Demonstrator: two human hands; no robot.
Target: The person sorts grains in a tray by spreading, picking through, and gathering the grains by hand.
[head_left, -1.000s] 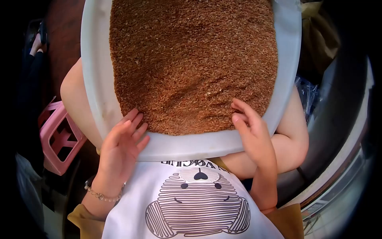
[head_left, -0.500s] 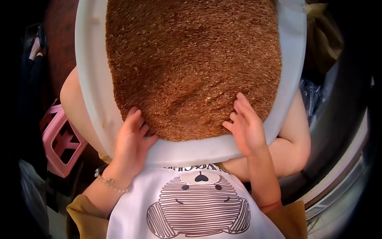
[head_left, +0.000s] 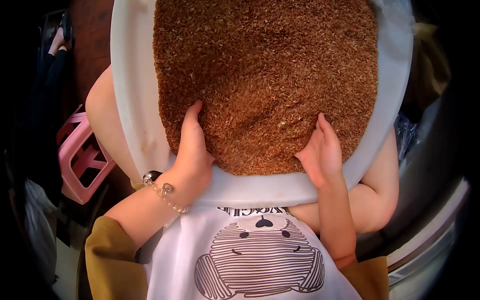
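A heap of reddish-brown grain (head_left: pixel 265 65), looking like unpolished rice, fills most of a white plastic tub (head_left: pixel 135 115) resting across my lap. My left hand (head_left: pixel 192 150) lies on the near left part of the grain, seen edge-on. Its fingers are stretched out, with their tips touching or slightly sunk in the grain. My right hand (head_left: pixel 324 152) is at the near right edge of the heap, thumb apart and fingers extended against the grain. Some of its fingers are hidden. Between the hands the grain has a shallow, uneven dip.
A pink plastic stool (head_left: pixel 75 165) stands on the left, beside my leg. Beyond it, another person's dark-clad leg and shoe (head_left: pixel 62 37) show. An olive-brown bag or cloth (head_left: pixel 432 65) and clear plastic wrapping (head_left: pixel 405 132) are at the right.
My left hand has moved from the tub's near left edge further onto the grain and turned edge-on. My right hand's fingers have drawn closer together. The whole view has shifted slightly.
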